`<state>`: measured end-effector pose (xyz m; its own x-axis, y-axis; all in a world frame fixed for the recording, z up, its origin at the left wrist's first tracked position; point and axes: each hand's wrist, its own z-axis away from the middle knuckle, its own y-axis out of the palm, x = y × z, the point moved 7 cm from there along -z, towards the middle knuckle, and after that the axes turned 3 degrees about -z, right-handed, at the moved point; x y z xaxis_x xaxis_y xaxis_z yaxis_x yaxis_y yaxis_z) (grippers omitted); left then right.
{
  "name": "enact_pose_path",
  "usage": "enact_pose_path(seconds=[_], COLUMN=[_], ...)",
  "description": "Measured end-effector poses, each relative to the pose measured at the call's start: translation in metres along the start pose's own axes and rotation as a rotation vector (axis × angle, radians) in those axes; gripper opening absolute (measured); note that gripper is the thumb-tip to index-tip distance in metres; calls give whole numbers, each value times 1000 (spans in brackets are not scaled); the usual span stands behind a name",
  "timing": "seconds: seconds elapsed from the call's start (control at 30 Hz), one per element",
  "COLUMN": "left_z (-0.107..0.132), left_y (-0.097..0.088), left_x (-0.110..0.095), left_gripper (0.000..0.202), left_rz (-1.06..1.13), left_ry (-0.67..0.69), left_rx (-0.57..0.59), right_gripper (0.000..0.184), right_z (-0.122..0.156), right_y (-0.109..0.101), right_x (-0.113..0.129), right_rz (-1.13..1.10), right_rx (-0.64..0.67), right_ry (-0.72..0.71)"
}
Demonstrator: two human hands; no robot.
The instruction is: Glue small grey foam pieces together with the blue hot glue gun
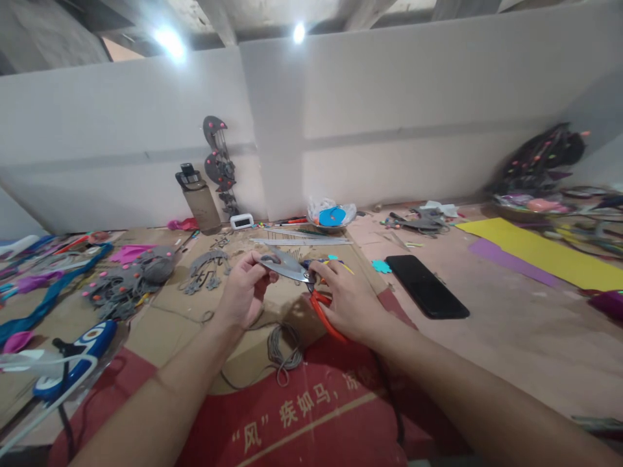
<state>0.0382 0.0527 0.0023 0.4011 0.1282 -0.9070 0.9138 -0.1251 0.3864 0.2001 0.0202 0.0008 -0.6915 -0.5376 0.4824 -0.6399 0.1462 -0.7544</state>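
My left hand (244, 292) pinches a thin grey cut-out piece (287, 265) above the cardboard, fingers closed on its left end. My right hand (346, 299) grips orange-handled scissors (322, 311), and the blades meet the grey piece at its right end. A coil of grey cord (284, 347) lies on the cardboard just below both hands. Grey cut-out shapes (207, 271) lie left of my left hand.
A black phone (426, 286) lies right of my right hand. Bottle (198, 198), bowl with blue scraps (331, 216) and metal rulers (302, 240) stand near the back wall. Yellow and purple sheets (535, 250) lie right; a glue gun (73, 360) and colourful scraps left.
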Motion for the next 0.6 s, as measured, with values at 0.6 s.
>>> enact_pose_path(seconds=[0.6], left_z=[2], left_y=[5], left_x=[2], left_gripper=[9], left_rz=[3], left_ry=[-3], left_rx=[39], right_gripper=[38], right_z=[1], right_y=[2], right_x=[0], right_rz=[72], right_rx=[19], right_ry=[-22])
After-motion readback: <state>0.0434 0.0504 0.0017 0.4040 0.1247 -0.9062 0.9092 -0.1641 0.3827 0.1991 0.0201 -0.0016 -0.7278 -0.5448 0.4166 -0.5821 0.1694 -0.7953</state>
